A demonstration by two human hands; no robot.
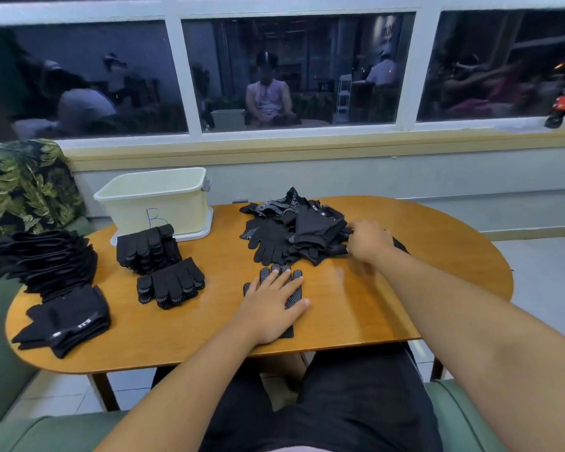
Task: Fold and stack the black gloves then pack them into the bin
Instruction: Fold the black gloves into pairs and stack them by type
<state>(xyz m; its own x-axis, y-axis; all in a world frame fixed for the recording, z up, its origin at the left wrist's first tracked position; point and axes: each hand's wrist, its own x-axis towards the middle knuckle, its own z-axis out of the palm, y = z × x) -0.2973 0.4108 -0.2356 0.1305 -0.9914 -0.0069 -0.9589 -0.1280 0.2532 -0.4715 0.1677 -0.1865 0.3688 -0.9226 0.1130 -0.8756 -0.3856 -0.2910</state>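
Left hand (269, 308) lies flat, fingers straight, pinning a dotted black glove (265, 275) to the counter (372, 305) for folding; right hand (369, 239) curls its fingers on the loose glove pile (300, 230), probably to draw its mate

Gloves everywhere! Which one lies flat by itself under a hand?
The dotted glove nearest the person, pressed flat under the left hand. The others sit in stacks or a jumbled heap.

This looks like a shared lounge used as a workroom. An oval wooden desk (372, 305) stands by a wide window (177, 76), with a green sofa (0, 337) and leaf-print cushion (23, 184) left. The dark glass reflects other seated people (79, 106).
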